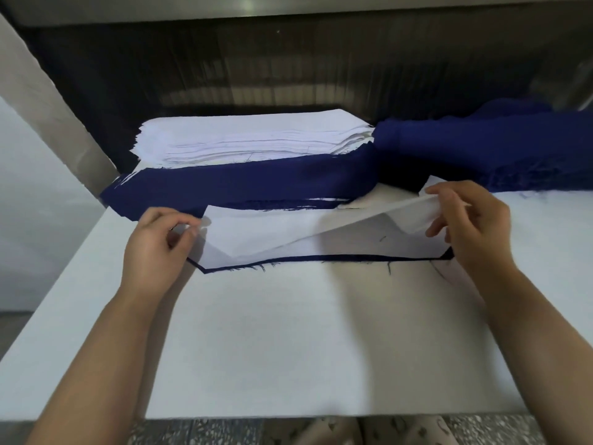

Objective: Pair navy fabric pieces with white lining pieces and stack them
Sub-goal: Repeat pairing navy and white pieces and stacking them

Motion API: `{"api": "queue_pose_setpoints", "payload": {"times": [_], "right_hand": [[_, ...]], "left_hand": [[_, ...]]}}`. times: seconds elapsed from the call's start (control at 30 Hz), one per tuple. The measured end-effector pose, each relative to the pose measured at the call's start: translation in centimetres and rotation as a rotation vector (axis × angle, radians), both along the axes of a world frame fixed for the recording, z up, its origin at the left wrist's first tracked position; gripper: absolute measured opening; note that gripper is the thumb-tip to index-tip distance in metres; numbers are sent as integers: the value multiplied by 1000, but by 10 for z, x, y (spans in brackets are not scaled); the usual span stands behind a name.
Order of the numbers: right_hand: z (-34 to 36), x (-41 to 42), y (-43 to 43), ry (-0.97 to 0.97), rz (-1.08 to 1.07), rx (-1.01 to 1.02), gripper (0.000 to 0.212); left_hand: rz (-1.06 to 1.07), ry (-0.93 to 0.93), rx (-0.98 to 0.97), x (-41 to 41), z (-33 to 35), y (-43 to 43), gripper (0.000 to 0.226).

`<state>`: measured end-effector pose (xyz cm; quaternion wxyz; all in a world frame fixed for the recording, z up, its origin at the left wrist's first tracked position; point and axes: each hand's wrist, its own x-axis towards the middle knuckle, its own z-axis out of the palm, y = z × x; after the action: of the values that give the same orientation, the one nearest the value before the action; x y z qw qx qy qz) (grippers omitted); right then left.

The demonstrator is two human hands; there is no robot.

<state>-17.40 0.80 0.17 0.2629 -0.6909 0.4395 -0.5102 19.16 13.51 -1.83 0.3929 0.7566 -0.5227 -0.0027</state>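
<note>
The left hand (160, 242) pinches the left corner of a white lining piece (272, 232) between thumb and curled fingers, at about nine o'clock from the middle of the table (288, 332). The right hand (471, 226) pinches the other end at about three o'clock, thumb under and fingers over, and holds that end off the surface. The lining sags between the two grips. Below it lies a navy piece (321, 259), of which only the near frayed edge shows as a thin dark line. A white layer lies between them; whether it is a fold of the same lining cannot be told.

To do this step well, the person would likely draw the lining taut between both pinches and lower the six o'clock edge first. That edge should run parallel to the navy edge, and the angled corners at each end should be matched before letting go. Laying it flat from left to right should keep out creases, and the loose navy threads are best kept from dragging.

At twelve o'clock a pile of white lining (250, 136) sits on a navy stack (240, 184). At two o'clock lies a loose navy heap (481, 149).

No brand, label or readable writing shows anywhere.
</note>
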Motion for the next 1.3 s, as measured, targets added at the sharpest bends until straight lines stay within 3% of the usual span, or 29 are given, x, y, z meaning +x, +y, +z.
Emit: {"api": "queue_pose_setpoints", "payload": {"times": [0.1, 0.37, 0.6, 0.77, 1.07, 1.2, 1.3], "right_hand": [[1, -3, -2, -44, -72, 63, 24], [3, -3, -8, -90, -218, 187, 30], [1, -5, -12, -33, -256, 276, 28], [-1, -9, -15, -49, -318, 329, 59], [2, -14, -17, -59, -278, 393, 19], [3, -16, -17, -92, -258, 375, 18], [3, -16, -18, -102, -250, 367, 19]], "left_hand": [[15, -9, 19, -1, -1, -2, 9], [18, -35, 130, -6, 4, -2, 31], [9, -224, 198, -11, 0, 0, 26], [9, -251, 176, -11, 0, -1, 24], [-3, -252, 184, -11, -2, -3, 24], [-4, -239, 185, -12, -1, -3, 25], [3, -219, 217, -13, 0, -3, 45]]}}
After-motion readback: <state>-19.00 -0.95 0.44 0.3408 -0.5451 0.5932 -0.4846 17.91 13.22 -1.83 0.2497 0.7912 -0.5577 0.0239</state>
